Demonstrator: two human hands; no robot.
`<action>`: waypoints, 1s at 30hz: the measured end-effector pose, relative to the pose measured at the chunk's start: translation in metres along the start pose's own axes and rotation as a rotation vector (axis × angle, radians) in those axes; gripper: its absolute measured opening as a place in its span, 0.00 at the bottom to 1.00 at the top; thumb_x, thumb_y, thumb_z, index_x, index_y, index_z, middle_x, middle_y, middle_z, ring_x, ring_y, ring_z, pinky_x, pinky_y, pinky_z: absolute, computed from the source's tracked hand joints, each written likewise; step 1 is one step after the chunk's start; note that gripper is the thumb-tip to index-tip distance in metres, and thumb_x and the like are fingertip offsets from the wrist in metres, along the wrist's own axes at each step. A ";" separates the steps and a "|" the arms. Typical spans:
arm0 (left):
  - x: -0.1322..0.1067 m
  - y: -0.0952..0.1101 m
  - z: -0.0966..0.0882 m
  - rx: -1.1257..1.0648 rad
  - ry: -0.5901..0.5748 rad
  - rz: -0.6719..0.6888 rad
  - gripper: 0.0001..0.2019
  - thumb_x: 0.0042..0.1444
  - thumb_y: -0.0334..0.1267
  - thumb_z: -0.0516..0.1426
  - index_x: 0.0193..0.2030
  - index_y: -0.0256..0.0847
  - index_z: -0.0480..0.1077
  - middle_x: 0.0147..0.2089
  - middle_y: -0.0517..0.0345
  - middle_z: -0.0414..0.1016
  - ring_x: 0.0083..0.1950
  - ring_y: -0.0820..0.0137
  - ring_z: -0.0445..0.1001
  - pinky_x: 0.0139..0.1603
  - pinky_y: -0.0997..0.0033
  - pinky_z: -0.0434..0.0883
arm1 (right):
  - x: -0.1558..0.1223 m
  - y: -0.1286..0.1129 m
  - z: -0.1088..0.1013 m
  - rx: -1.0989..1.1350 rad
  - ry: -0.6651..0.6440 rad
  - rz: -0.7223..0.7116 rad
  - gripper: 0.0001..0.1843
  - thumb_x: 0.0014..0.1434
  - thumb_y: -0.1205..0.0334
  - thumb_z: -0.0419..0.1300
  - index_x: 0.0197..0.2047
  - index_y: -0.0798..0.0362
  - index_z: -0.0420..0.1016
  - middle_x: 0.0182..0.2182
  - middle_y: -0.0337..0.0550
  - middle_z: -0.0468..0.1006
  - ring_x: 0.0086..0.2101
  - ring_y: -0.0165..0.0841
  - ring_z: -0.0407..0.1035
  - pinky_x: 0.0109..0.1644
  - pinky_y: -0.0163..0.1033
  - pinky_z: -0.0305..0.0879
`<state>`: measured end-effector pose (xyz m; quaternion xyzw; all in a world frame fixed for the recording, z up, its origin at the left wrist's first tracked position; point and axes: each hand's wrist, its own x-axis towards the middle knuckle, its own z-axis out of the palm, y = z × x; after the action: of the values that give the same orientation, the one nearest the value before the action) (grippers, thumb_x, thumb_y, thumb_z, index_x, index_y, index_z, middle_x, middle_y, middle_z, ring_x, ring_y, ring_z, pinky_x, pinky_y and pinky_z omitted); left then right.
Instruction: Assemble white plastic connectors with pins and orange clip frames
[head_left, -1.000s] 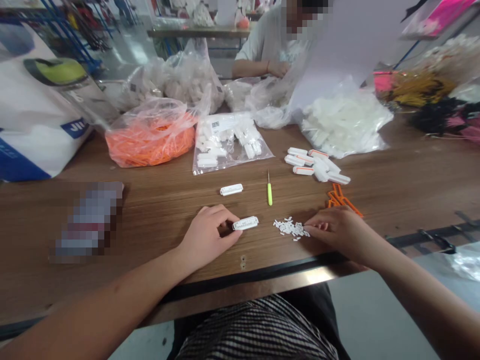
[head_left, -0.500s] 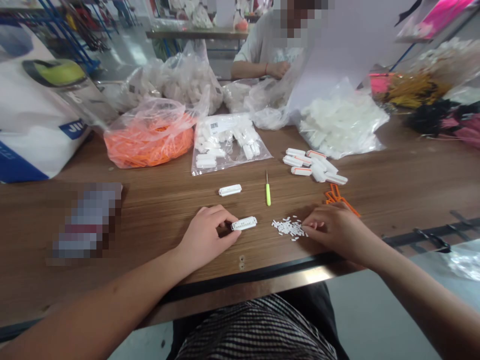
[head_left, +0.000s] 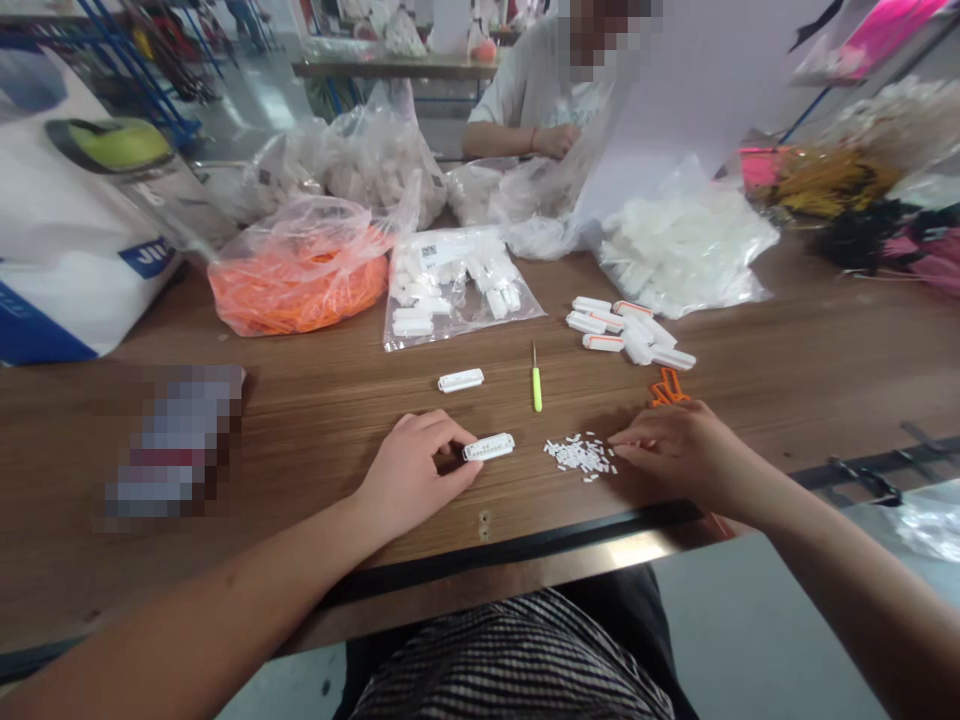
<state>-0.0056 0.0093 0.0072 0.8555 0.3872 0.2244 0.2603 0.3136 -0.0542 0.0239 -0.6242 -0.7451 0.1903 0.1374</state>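
Note:
My left hand (head_left: 416,468) pinches the left end of a small white slotted plastic housing (head_left: 489,447) that lies flat on the wooden table (head_left: 787,380). To its right is a little heap of tiny white pins (head_left: 581,455). My right hand (head_left: 679,447) rests at the right edge of that heap, fingertips pressed together on the pins; what they grip is too small to see. A second white housing (head_left: 461,380) lies behind, and a green-handled pick (head_left: 537,380) lies further right.
Orange clips (head_left: 667,388) lie behind my right hand, and several finished white-and-orange pieces (head_left: 630,332) lie further back. Bags of orange parts (head_left: 300,275) and white parts (head_left: 450,280), (head_left: 686,245) stand beyond. A person (head_left: 555,85) sits opposite. A blue-and-white bag (head_left: 67,230) stands at left.
My right hand has slid a little to the right and away from the pin heap, covering more of the orange clips. My left hand and the housing have stayed put.

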 end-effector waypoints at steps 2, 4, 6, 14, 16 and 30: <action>0.000 0.000 0.000 0.000 0.003 0.007 0.01 0.54 0.35 0.60 0.34 0.43 0.73 0.30 0.63 0.73 0.32 0.70 0.71 0.41 0.64 0.64 | 0.000 0.002 0.003 -0.015 -0.022 -0.031 0.12 0.59 0.55 0.57 0.31 0.44 0.82 0.28 0.37 0.81 0.31 0.33 0.74 0.41 0.42 0.64; 0.000 0.000 -0.001 0.000 0.003 0.009 0.01 0.54 0.35 0.60 0.34 0.43 0.73 0.30 0.63 0.73 0.32 0.70 0.71 0.41 0.64 0.64 | -0.001 0.004 0.006 -0.025 -0.035 -0.031 0.12 0.60 0.56 0.57 0.31 0.44 0.81 0.29 0.37 0.81 0.31 0.33 0.73 0.41 0.41 0.64; 0.000 0.000 0.000 0.001 -0.002 0.004 0.02 0.54 0.36 0.60 0.34 0.43 0.73 0.31 0.63 0.73 0.33 0.70 0.71 0.42 0.63 0.64 | -0.002 0.005 0.008 -0.042 -0.035 -0.022 0.12 0.60 0.56 0.57 0.31 0.44 0.81 0.29 0.36 0.81 0.32 0.33 0.73 0.42 0.43 0.63; 0.000 0.000 0.000 0.002 -0.007 -0.017 0.02 0.54 0.37 0.60 0.34 0.44 0.74 0.30 0.63 0.73 0.32 0.70 0.70 0.42 0.63 0.64 | 0.004 -0.019 0.000 0.053 0.029 0.118 0.08 0.51 0.61 0.59 0.22 0.48 0.74 0.23 0.36 0.78 0.26 0.31 0.70 0.33 0.40 0.63; 0.000 0.000 0.000 -0.004 -0.009 -0.025 0.02 0.54 0.37 0.60 0.34 0.44 0.74 0.30 0.63 0.73 0.32 0.70 0.70 0.42 0.63 0.64 | 0.012 -0.036 -0.001 0.138 0.093 0.091 0.08 0.53 0.60 0.59 0.24 0.48 0.76 0.23 0.36 0.77 0.26 0.31 0.70 0.33 0.39 0.62; 0.000 0.003 0.001 -0.025 -0.005 -0.022 0.01 0.53 0.35 0.61 0.33 0.42 0.74 0.29 0.64 0.71 0.32 0.70 0.70 0.41 0.63 0.63 | 0.055 -0.087 0.028 0.077 0.008 -0.303 0.06 0.56 0.67 0.58 0.28 0.52 0.73 0.24 0.35 0.75 0.29 0.30 0.68 0.46 0.42 0.55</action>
<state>-0.0038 0.0072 0.0082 0.8484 0.3933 0.2242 0.2744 0.2151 -0.0158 0.0368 -0.4998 -0.8224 0.1933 0.1911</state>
